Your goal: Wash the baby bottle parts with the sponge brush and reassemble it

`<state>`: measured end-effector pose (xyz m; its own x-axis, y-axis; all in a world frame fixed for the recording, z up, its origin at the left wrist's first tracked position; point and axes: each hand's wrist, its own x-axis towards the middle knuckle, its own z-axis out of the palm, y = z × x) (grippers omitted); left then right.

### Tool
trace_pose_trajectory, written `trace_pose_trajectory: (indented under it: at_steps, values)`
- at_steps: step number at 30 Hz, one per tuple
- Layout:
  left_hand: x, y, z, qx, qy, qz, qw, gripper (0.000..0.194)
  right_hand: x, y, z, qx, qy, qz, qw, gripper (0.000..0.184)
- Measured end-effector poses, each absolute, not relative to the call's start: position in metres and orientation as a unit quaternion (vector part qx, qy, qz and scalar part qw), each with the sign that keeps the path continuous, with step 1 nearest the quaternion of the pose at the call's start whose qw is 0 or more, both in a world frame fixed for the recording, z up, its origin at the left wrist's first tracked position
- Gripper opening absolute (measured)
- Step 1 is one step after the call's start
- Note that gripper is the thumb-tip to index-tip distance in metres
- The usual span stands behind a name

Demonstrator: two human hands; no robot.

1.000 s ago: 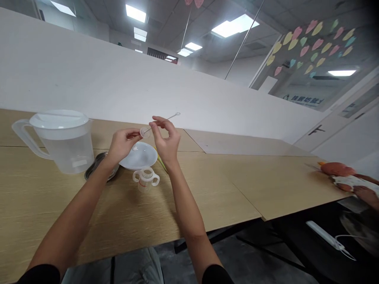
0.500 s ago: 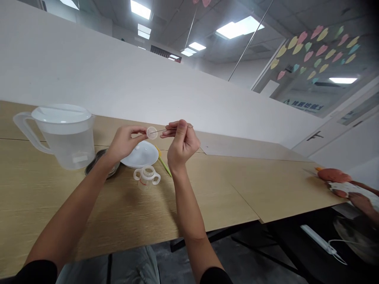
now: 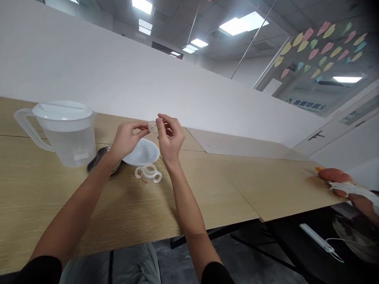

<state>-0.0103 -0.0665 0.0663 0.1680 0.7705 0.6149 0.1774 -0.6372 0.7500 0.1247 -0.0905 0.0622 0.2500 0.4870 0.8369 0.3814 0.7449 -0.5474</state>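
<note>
Pale wood-grain tabletop (image 3: pixel 213 189) beneath; above it the left hand (image 3: pixel 127 139) pinches a small round clear plastic piece (image 3: pixel 152 127), right hand (image 3: pixel 171 138) gripping a thin wire-like tool at it. Pushing hard could knock the piece loose, toward the white bowl (image 3: pixel 142 153) below.

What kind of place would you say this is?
Probably an office or classroom: ceiling light panels, a glass partition with colourful sticky notes, and long plain tables.
</note>
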Motion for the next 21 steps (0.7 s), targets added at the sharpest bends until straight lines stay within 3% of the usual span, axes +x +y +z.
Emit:
trace_pose_trajectory:
  at_steps: [5,11,16,21]
  values:
    - [-0.013,-0.066,0.066,0.715,0.331,0.549,0.278,0.022,0.130,-0.089,0.062,-0.361,-0.630,0.000,0.687,0.028]
    - [-0.018,-0.051,0.053,0.735,0.346,0.548,0.200,0.021,0.135,-0.081,0.061,-0.407,-0.646,-0.120,0.634,0.029]
    - [-0.013,-0.034,0.038,0.741,0.338,0.555,0.170,0.025,0.149,-0.097,0.078,-0.403,-0.613,-0.216,0.645,0.034]
    - [-0.010,-0.030,0.034,0.732,0.343,0.572,0.140,0.017,0.152,-0.128,0.095,-0.392,-0.562,-0.271,0.677,0.042]
